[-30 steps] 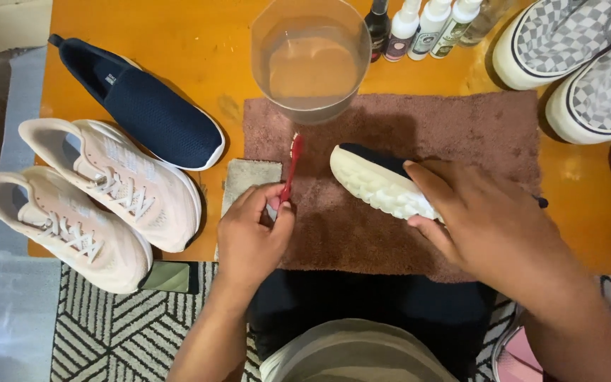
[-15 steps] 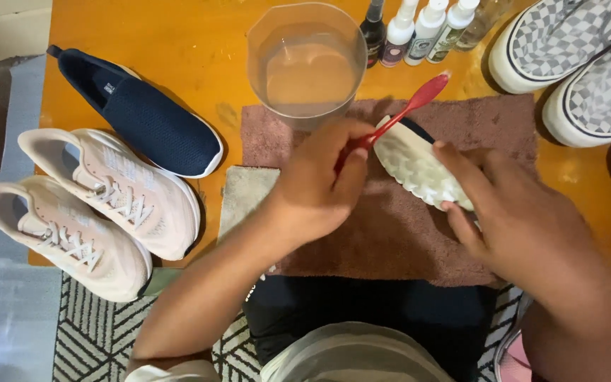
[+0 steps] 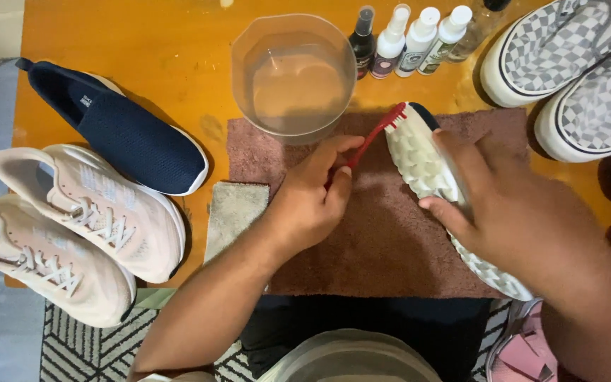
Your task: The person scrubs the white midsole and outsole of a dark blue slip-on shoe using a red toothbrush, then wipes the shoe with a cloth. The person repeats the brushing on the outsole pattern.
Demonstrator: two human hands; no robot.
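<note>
My left hand grips a red toothbrush, its head touching the front of a white ribbed sole. My right hand holds that navy shoe with the white sole tilted on its side over a brown towel, sole facing left. A clear bowl of cloudy water stands just beyond the towel, close to the brush.
A second navy shoe and two pale pink sneakers lie at left on the orange table. A grey cloth lies by the towel. Several small spray bottles stand at the back, checkered slip-ons at right.
The left hand swung the toothbrush from beside the bowl over to the shoe's sole. The right hand turned the shoe more lengthwise and lifted its toe toward the bowl.
</note>
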